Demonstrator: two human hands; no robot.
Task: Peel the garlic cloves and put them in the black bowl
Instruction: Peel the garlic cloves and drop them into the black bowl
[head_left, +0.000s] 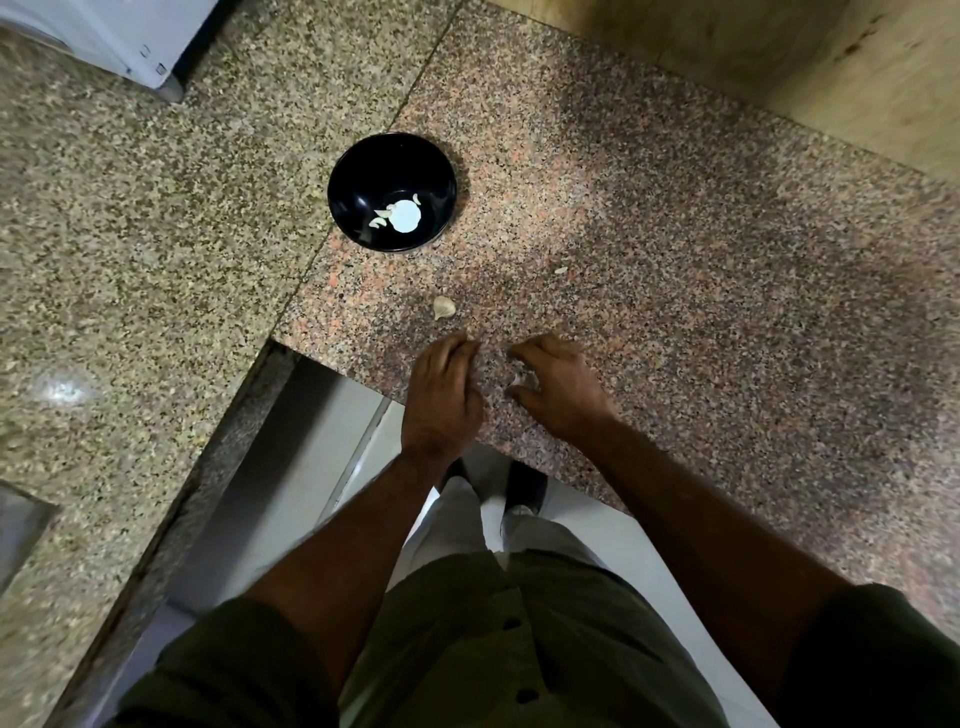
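Note:
The black bowl (392, 192) stands on the granite counter (649, 249), with a few pale peeled cloves (382, 218) and a bright light reflection inside. An unpeeled garlic clove (444, 307) lies between the bowl and my hands. A small pale piece (561, 270) lies farther right. My left hand (441, 395) rests palm down near the counter's front edge, fingers together, nothing visible in it. My right hand (558, 387) is curled over the counter beside it, and a pale garlic piece (518, 379) shows between its thumb and fingers.
The counter's front edge (374, 387) runs just under my wrists, with the floor and my shoes below. A second speckled counter (130, 234) adjoins on the left. A white appliance (119, 36) sits at the top left and a wall at the top right.

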